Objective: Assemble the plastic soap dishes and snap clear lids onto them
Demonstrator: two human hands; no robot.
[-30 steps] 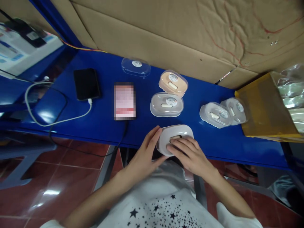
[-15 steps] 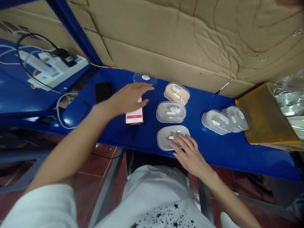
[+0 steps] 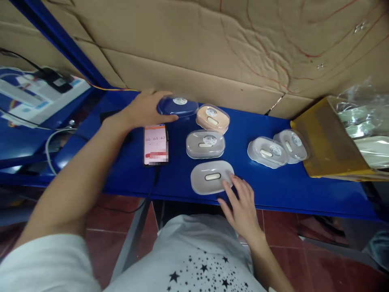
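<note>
While a clear oval case (image 3: 184, 106) sits at the far edge of the blue tabletop (image 3: 179, 182), the left hand (image 3: 142, 109) curves against its end, grip unclear; the right hand (image 3: 240, 207), fingers spread, barely touches a white oval case (image 3: 200, 182) nearby.

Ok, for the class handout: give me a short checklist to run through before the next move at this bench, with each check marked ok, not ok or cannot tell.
Left hand on the clear oval case: ok, fingers lie across its top.
Firm hold on that case: cannot tell from this view.
Right hand at the white oval case: ok, fingertips touch its right edge.
Cream insert visible in the white case: ok, near its middle.
Phone display legible: ok, digits read about 00:03:42.
Two far-right cases separate: not ok, one overlaps the other in view.
</note>
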